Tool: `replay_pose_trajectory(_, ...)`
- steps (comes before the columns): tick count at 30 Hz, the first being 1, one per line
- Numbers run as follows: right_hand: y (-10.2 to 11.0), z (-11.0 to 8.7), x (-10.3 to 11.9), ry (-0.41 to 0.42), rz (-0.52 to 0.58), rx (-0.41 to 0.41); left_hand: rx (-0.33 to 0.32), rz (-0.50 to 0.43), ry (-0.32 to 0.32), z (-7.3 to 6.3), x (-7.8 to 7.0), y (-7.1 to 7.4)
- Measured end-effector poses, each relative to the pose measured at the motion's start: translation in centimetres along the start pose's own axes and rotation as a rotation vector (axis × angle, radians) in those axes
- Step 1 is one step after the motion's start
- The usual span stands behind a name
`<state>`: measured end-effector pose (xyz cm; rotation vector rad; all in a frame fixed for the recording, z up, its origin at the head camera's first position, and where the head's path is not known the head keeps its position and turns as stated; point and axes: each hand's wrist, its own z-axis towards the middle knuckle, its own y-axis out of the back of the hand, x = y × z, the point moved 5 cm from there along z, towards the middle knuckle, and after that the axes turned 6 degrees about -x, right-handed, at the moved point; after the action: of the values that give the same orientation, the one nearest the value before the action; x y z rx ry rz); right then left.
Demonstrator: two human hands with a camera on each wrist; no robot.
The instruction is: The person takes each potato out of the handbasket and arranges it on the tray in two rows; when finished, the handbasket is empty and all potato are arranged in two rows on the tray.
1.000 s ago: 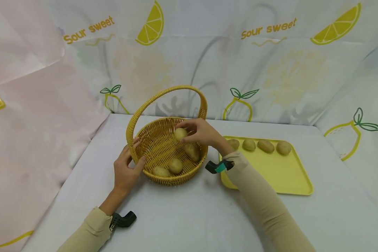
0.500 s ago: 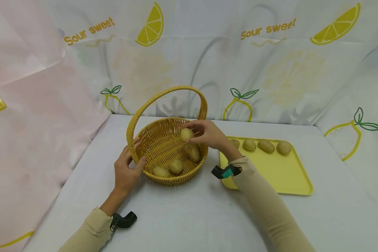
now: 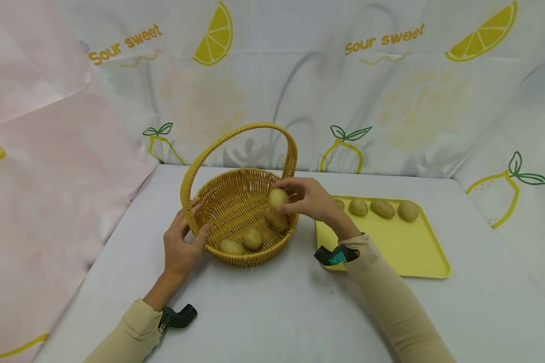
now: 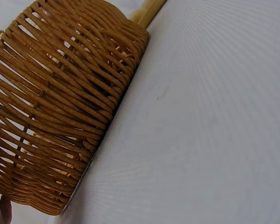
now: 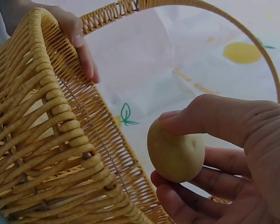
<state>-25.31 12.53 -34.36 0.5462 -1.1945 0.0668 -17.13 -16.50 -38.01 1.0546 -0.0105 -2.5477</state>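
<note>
While the left hand (image 3: 180,248) grips the wicker basket (image 3: 247,259), the right hand (image 3: 313,200) pinches a potato (image 3: 278,198) over its right side.

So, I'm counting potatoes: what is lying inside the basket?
Three potatoes lie in the basket. The held potato in the right hand partly covers one; what is under all three cannot be seen.
</note>
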Motion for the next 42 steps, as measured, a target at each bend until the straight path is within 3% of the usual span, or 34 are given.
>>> replay_pose_trajectory(22,2.8,-2.8,-0.3,0.032,-0.076,-0.073,-0.001,-0.004,-0.007,0.0,0.0,0.0)
replay_pose_trajectory(42,5.6,-6.2,-1.9,-0.051,-0.093,-0.142,0.001,-0.009,-0.003,0.0,-0.1,0.0)
